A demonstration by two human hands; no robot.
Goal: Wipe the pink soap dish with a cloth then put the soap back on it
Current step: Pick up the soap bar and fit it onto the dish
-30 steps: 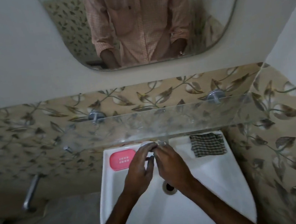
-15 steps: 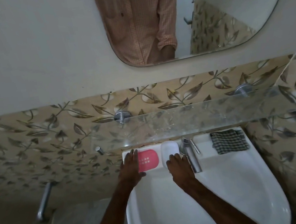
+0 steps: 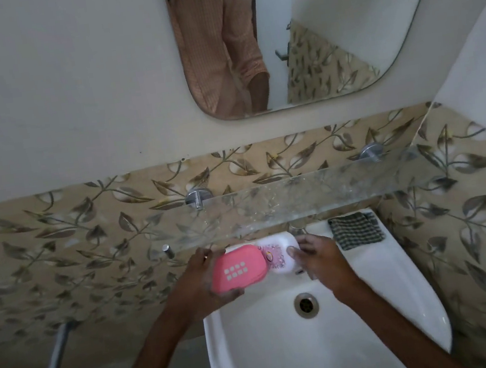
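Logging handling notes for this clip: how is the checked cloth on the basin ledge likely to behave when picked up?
The checked cloth lies flat like thin woven fabric, so probably floppy and light. It looks folded, so it may fall open when lifted by one corner. Rolling seems unlikely.

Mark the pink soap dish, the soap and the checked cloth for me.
pink soap dish (image 3: pixel 254 264): head view, top face beside the drain holes.
soap (image 3: pixel 279 251): head view, middle of its top face.
checked cloth (image 3: pixel 356 229): head view, centre of the folded fabric.
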